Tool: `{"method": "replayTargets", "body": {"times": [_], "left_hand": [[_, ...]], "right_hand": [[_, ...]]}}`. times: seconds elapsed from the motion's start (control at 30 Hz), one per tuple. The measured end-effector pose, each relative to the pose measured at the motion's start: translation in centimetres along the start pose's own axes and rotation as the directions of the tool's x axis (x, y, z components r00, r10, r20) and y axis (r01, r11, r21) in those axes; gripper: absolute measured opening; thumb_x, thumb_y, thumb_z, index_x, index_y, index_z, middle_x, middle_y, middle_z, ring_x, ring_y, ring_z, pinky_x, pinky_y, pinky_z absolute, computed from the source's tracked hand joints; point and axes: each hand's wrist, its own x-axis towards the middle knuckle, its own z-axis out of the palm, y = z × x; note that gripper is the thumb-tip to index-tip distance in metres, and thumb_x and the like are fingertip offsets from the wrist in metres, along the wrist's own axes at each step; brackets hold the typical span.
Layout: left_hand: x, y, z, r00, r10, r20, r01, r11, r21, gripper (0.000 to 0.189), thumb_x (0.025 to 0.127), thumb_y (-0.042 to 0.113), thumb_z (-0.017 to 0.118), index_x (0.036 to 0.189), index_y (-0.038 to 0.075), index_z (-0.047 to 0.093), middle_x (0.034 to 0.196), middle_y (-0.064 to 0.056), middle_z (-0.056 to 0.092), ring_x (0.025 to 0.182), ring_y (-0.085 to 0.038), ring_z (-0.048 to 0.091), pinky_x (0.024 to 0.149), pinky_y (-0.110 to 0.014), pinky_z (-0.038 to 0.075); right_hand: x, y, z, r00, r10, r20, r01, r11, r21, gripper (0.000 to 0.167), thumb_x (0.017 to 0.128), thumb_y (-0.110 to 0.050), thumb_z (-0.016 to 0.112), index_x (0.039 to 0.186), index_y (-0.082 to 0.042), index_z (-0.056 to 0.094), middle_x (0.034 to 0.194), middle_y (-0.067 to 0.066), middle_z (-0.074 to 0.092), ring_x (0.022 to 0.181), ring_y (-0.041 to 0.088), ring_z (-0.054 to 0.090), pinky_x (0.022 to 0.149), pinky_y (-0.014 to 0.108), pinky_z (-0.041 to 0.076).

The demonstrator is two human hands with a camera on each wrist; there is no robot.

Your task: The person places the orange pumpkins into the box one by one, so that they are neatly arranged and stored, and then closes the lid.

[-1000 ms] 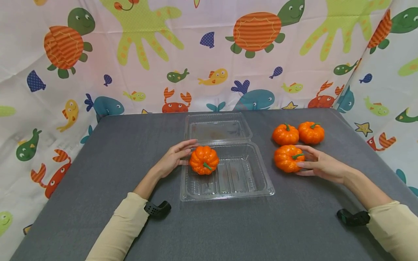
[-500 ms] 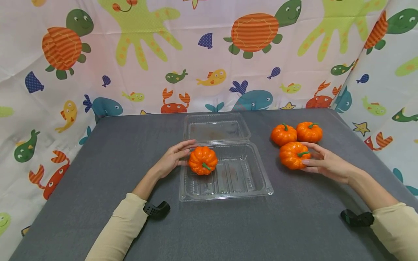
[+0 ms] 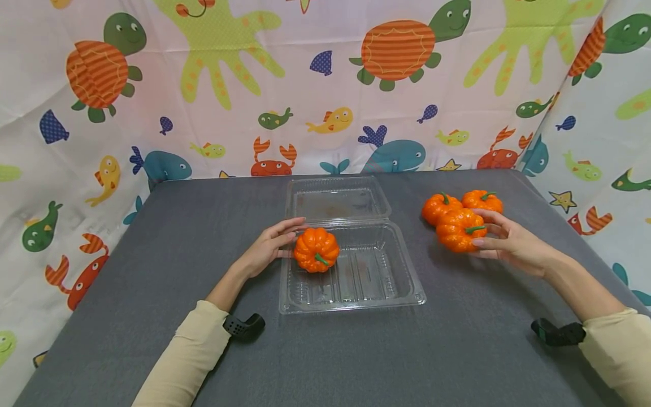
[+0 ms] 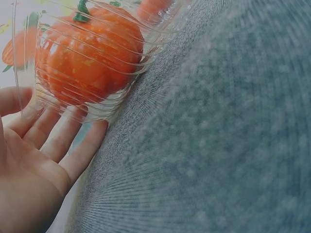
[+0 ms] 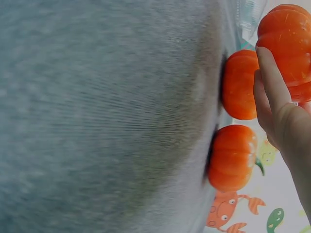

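Observation:
My right hand [image 3: 519,243] grips a small orange pumpkin [image 3: 459,230] by its right side. In the right wrist view this pumpkin [image 5: 286,43] is up off the grey cloth, above two others. My left hand [image 3: 269,247] is at the left side of a clear plastic clamshell box [image 3: 376,308], its lid [image 3: 338,198] folded back. Nearly straight fingers [image 4: 87,148] touch the box's ribbed outer wall in the left wrist view. Inside the box, at its left end, sits another pumpkin [image 3: 316,250], stem toward me.
Behind the held pumpkin, two more pumpkins stand side by side, a left one [image 3: 438,207] and a right one [image 3: 483,201]. Grey cloth [image 3: 356,362] covers the table. A curtain [image 3: 218,34] printed with sea animals hangs along the back and sides.
My right hand has taken the front pumpkin from the cloth and raised it, a little right and up in view. The left hand and the box have stayed where they were.

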Motion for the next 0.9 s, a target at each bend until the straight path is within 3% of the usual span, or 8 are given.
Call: {"method": "replayTargets", "body": {"times": [0.23,0.37,0.63,0.9], "left_hand": [[0.0,0.1,0.0,1.0,0.0,0.002,0.0,1.0,0.003,0.047,0.103,0.014,0.041,0.146,-0.002,0.031,0.146,-0.02,0.037,0.123,-0.025,0.046,0.083,-0.035,0.05],[0.0,0.1,0.0,1.0,0.0,0.002,0.0,1.0,0.0,0.047,0.103,0.014,0.04,0.146,-0.001,0.031,0.146,-0.02,0.037,0.123,-0.025,0.046,0.083,-0.035,0.05],[-0.1,0.1,0.0,1.0,0.001,0.003,-0.001,1.0,0.002,0.047,0.103,0.015,0.04,0.146,0.0,0.032,0.146,-0.02,0.037,0.123,-0.026,0.046,0.083,-0.035,0.05],[-0.1,0.2,0.0,1.0,-0.002,-0.002,0.002,1.0,0.004,0.046,0.103,0.016,0.041,0.146,0.0,0.033,0.145,-0.019,0.038,0.123,-0.025,0.046,0.083,-0.035,0.05]], "right_hand": [[0.2,-1.4,0.2,1.0,0.017,-0.014,-0.018,0.999,-0.045,0.065,0.099,-0.006,0.05,0.149,-0.024,0.013,0.146,0.014,0.006,0.114,0.013,0.044,0.091,0.038,0.047],[0.3,-2.1,0.5,1.0,-0.007,-0.007,0.006,0.999,-0.053,0.063,0.099,-0.005,0.05,0.148,-0.025,0.016,0.146,0.015,0.007,0.115,0.012,0.045,0.09,0.034,0.048],[0.8,-3.2,1.3,0.997,-0.071,0.022,0.072,0.996,-0.062,0.058,0.098,-0.002,0.05,0.145,-0.025,0.024,0.142,0.01,0.017,0.114,0.011,0.046,0.09,0.033,0.048],[1.4,-4.4,2.7,0.998,-0.069,0.001,0.069,0.987,-0.147,0.059,0.097,-0.004,0.052,0.146,-0.022,0.024,0.138,0.008,0.027,0.115,0.016,0.045,0.087,0.031,0.049]]}}
